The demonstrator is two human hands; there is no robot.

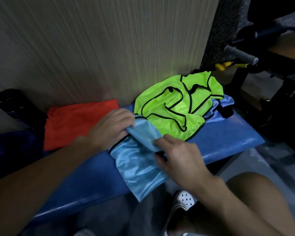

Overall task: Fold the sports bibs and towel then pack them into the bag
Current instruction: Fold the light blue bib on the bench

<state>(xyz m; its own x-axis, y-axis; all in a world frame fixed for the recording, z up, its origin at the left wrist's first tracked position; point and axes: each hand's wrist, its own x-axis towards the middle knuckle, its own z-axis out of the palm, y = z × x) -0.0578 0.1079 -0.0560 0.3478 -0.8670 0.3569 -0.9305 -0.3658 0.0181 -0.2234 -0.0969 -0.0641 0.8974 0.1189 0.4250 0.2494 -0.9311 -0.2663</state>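
Observation:
A light blue bib [140, 166] with black trim lies across the blue bench [228, 133], its lower end hanging over the front edge. My left hand [109, 126] grips its folded upper edge on the left. My right hand [175, 155] pinches the same fold on the right. Behind them a crumpled neon yellow-green bib [174, 106] with black trim rests against the wall. An orange folded cloth [75, 123] lies at the left of the bench. No bag is identifiable.
A beige wood-grain wall [100, 48] stands right behind the bench. Black gym equipment with grey handles [240, 54] and yellow parts fills the right. A black cylinder [10, 103] sits at far left. My knee and white shoe [184, 201] are below.

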